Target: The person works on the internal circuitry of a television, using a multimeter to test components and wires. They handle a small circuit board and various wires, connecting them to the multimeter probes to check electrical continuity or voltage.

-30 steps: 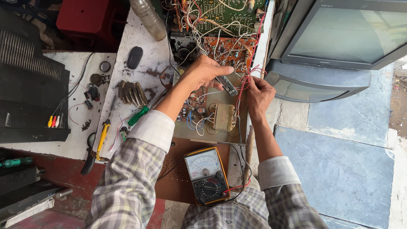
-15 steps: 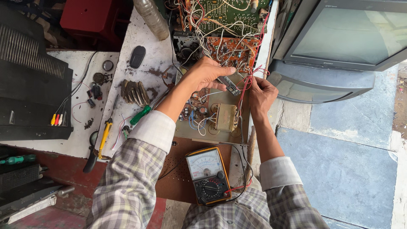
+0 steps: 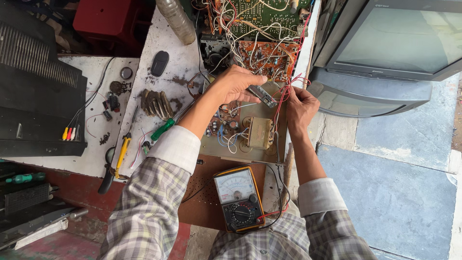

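**Wire bundle and connector part over an open chassis**

Cluttered repair bench, white-painted and stained, with a grey CRT television (image 3: 385, 53) lying at 2 o'clock and a black ribbed casing (image 3: 33, 96) at 9 o'clock.

- Left hand (image 3: 236, 84): fingers curled down over a small dark oblong part (image 3: 262, 95), pinched at its near end just above the grey chassis plate (image 3: 226, 144).
- Right hand (image 3: 301, 107): closed in a fingertip pinch on a bundle of thin red wires (image 3: 284, 94) that loop up toward the orange circuit board (image 3: 264, 55) at 12 o'clock.
- Boxy tan transformer (image 3: 260, 132) sits on the plate directly below both hands, touching neither.
- Analogue multimeter (image 3: 239, 198), yellow-edged, lies at 6 o'clock against the lap, leads trailing right.
- Green-handled screwdriver (image 3: 162, 130) and yellow-handled pliers (image 3: 120, 154) lie at 8 o'clock, well apart from the hands.

Handling judgement: wires look light, limp and springy, likely fragile at their soldered ends; best held by the insulation near the end, never tugged. The dark part seems light and rigid; grip its long edges. Whether wire and part touch, I cannot tell.
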